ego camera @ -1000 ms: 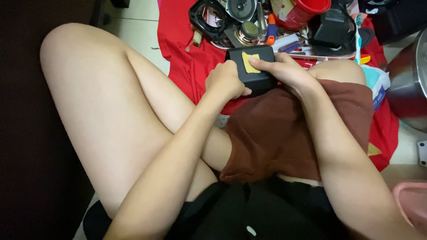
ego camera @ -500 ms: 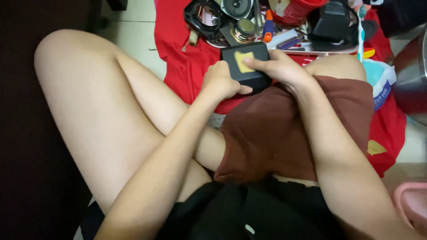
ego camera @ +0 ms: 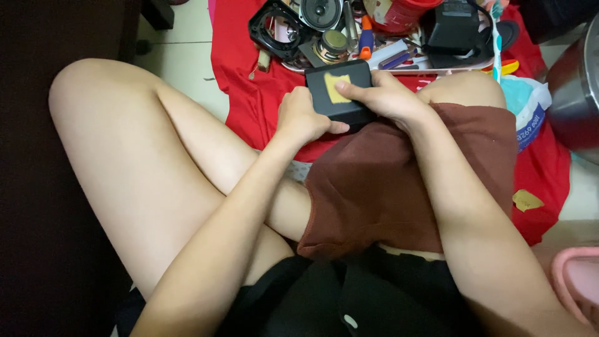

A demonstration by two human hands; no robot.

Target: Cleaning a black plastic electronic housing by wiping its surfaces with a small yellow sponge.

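Note:
I hold a small black box with a yellow patch on its top, resting against my knee over a brown cloth. My left hand grips the box's left side, thumb under its lower edge. My right hand grips the right side, and its fingers press on the yellow patch. I sit cross-legged on the floor.
A red cloth lies ahead with a tray of parts: round speaker drivers, a black speaker frame, a screwdriver, a red container. A metal pot stands right, a pink slipper lower right.
The view shifted slightly; my hands stay on the box. The right fingers have slid further over the yellow patch.

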